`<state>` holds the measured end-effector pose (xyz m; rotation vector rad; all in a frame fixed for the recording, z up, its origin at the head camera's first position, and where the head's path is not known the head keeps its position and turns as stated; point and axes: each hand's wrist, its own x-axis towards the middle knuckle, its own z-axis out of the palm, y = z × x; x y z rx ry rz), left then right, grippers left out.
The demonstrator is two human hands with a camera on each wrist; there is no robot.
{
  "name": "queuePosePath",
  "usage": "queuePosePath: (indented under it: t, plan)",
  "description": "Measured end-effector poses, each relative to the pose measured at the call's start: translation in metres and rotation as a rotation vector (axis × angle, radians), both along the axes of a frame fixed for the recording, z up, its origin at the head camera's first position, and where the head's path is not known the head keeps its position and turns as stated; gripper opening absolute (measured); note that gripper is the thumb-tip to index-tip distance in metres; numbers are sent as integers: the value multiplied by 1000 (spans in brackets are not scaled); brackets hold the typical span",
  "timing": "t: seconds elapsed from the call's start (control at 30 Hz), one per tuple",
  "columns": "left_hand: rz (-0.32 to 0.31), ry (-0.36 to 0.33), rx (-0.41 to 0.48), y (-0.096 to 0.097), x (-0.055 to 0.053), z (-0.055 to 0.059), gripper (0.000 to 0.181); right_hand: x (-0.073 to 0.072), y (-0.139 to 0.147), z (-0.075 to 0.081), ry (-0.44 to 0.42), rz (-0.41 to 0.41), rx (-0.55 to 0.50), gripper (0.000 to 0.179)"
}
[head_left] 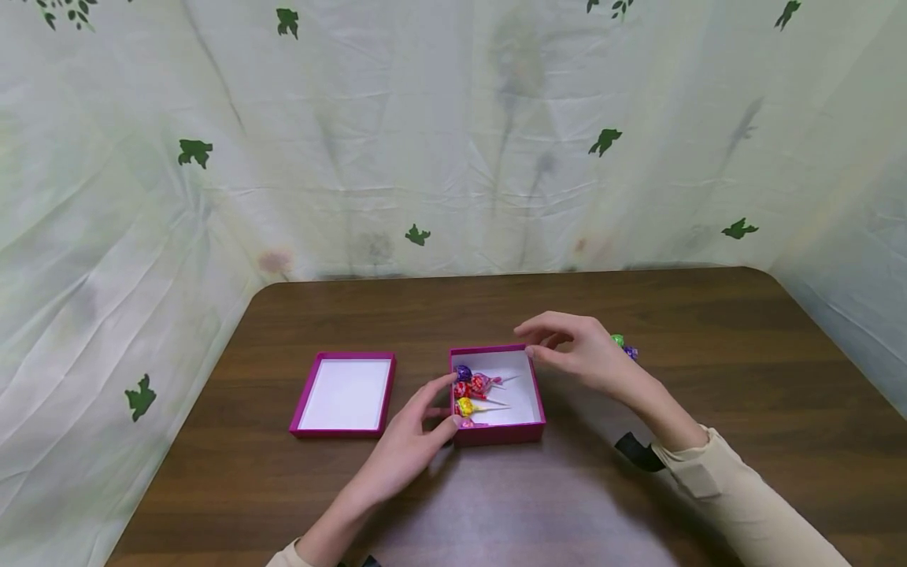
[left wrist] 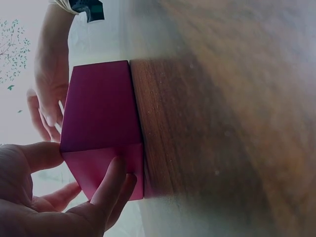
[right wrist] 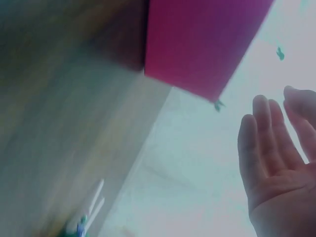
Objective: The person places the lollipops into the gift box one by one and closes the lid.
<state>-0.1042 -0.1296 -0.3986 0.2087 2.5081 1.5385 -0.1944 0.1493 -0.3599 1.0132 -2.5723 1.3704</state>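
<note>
A magenta box (head_left: 498, 434) with a white inside stands on the table. Several wrapped lollipops lie along its left side, among them a dark purple one (head_left: 463, 373), a red one (head_left: 462, 390) and a yellow one (head_left: 465, 406), sticks pointing right. My left hand (head_left: 407, 441) touches the box's left side; in the left wrist view its fairly straight fingers (left wrist: 109, 185) rest against the outer wall. Over the box's far right corner, my right hand (head_left: 577, 346) is empty, its fingers loosely bent; the right wrist view shows the palm beside the box.
To the left lies the magenta lid (head_left: 342, 431), white inside facing up. Behind my right wrist, a green lollipop (head_left: 619, 339) and a purple one (head_left: 631, 353) are partly hidden on the brown wooden table (head_left: 744, 378). A pale leaf-printed curtain (head_left: 460, 157) hangs around the table.
</note>
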Motion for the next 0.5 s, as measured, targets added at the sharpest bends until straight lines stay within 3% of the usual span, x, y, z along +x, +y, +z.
queuePosePath:
  t: [0.27,0.5]
  plan:
    - [1,-12,0,0,0,0,56,-2,37,7,73,-81,23,27]
    - [2,-9,0,0,0,0,56,-4,71,9,65,-186,85,28]
